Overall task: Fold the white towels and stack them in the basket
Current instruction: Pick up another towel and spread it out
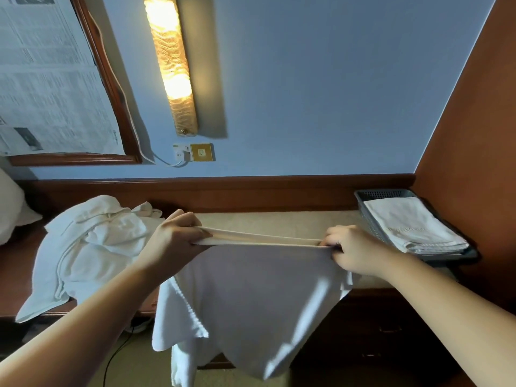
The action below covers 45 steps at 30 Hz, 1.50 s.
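From the head camera, both hands hold one white towel up in front of the counter. The left hand grips the towel's top edge at its left end, fingers curled over the doubled hem with the thumb underneath. The right hand pinches the same edge at its right end, fingers bunched tight on the cloth. Between the two hands the top edge is pulled into a nearly straight, taut line, and the rest of the towel hangs down below it in loose folds, its lower corners dangling in front of the counter's dark wooden front.

On the left part of the counter lies a crumpled heap of white towels, one edge drooping over the front. At the right end, against the orange-brown side wall, sits a dark grey mesh basket holding folded white towels stacked flat inside it. On the blue wall behind, a lit wall lamp glows above a socket plate.
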{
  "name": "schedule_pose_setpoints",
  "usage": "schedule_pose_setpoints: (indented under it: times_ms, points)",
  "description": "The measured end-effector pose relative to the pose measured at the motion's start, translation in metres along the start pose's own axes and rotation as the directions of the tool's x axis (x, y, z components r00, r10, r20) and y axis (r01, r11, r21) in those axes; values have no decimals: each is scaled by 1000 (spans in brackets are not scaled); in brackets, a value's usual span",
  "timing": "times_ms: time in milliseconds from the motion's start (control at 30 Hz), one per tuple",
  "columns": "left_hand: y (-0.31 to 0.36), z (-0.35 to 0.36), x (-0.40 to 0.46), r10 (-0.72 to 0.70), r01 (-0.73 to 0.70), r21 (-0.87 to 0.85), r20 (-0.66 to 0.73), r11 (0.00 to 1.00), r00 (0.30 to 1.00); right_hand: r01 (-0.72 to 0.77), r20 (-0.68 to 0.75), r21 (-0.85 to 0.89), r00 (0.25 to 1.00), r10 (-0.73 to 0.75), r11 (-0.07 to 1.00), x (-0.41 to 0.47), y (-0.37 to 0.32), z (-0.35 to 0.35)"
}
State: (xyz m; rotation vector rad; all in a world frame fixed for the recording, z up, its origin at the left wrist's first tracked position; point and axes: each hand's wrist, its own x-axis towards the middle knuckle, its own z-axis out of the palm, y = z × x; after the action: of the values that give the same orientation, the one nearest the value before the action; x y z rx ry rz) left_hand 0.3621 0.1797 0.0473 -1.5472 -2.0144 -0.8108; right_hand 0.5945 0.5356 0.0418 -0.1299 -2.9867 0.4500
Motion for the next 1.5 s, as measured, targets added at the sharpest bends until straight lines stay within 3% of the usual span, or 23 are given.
schedule_pose_setpoints:
  times_ms: [433, 667, 767, 867, 967, 1033, 1133, 1300, 1500]
  points:
    - [-46, 22, -50, 29, -46, 82, 192, 996, 981, -66, 46, -141, 996, 73, 988, 13, -6, -3]
    - [-41, 24, -69, -105, 62, 250, 164, 966, 981, -69, -189, -198, 981, 31, 978, 22, 7, -18]
    - [-26, 34, -60, -302, 287, 203, 46, 936, 952, -78, -253, -265, 967, 9, 961, 27, 2, -22]
    - [-14, 46, -45, -590, 584, 142, -4, 799, 808, -167, -238, -367, 968, 82, 915, 31, -9, -27]
    - [-5, 51, -37, -691, 690, 169, -60, 704, 720, -210, -222, -407, 967, 127, 889, 29, -24, -30]
    - [-1, 49, -38, -663, 676, 194, -138, 711, 736, -238, -227, -393, 961, 157, 888, 28, -34, -29]
    - [6, 47, -35, -536, 563, 231, -172, 794, 827, -289, -249, -372, 946, 205, 882, 26, -39, -32]
    - [18, 28, -11, -233, 294, 295, -225, 909, 946, -255, 11, -326, 962, 273, 910, 5, -13, -32]
    - [5, -9, -6, 72, -43, 309, -84, 950, 994, -105, -37, -311, 994, 98, 945, -15, -7, -29]
